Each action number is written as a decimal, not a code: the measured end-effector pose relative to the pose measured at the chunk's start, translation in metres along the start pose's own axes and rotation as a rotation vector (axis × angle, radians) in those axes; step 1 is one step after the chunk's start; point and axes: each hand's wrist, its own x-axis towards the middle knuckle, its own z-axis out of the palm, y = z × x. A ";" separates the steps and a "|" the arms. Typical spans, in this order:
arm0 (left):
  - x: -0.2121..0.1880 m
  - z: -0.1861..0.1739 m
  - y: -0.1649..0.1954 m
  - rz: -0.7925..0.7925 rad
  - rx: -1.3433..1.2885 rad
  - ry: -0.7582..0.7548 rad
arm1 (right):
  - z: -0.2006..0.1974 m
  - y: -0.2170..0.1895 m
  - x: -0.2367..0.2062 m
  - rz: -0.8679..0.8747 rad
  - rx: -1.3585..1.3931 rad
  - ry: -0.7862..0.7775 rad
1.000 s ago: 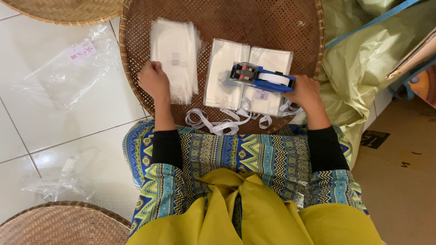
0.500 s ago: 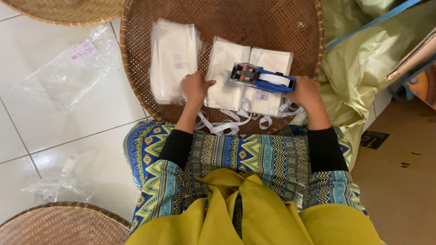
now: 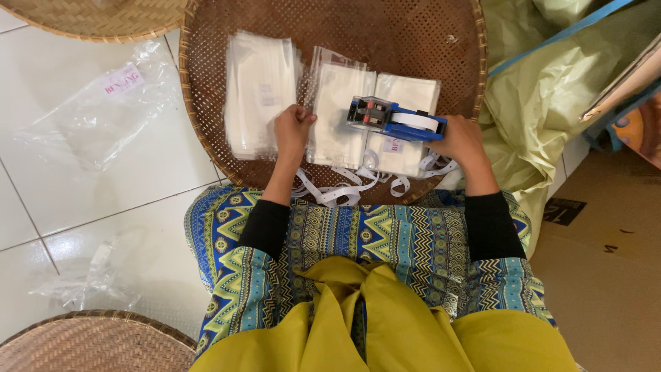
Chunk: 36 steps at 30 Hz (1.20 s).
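Our left hand (image 3: 292,131) has shifted onto the middle packet stack (image 3: 337,114), fingers curled. Just right, our right hand (image 3: 463,141) grips the blue label gun (image 3: 392,120), lying crosswise.

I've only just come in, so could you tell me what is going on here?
A seated person works over a woven tray. The right hand holds a blue label gun on a stack of clear bags. The left hand rests on the middle stack. White backing tape curls at the tray's near edge.
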 end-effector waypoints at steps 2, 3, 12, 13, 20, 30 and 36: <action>-0.003 0.004 0.000 -0.039 0.031 -0.059 | 0.002 0.003 0.000 -0.005 0.023 0.004; -0.004 0.005 0.000 -0.060 0.047 -0.087 | 0.002 0.004 0.000 -0.009 0.035 0.005; -0.006 0.010 0.003 -0.094 0.130 -0.164 | -0.010 -0.016 -0.010 0.095 0.348 0.089; -0.007 0.011 0.003 -0.094 0.122 -0.162 | -0.014 -0.021 -0.011 0.075 0.319 0.107; -0.008 0.012 0.000 -0.032 0.118 -0.153 | -0.016 -0.062 -0.005 -0.066 0.097 0.090; -0.005 0.011 0.003 -0.063 0.141 -0.186 | -0.014 -0.044 -0.005 0.110 -0.148 -0.035; 0.027 -0.042 -0.023 -0.135 0.217 -0.008 | -0.020 -0.025 -0.009 0.085 -0.125 0.049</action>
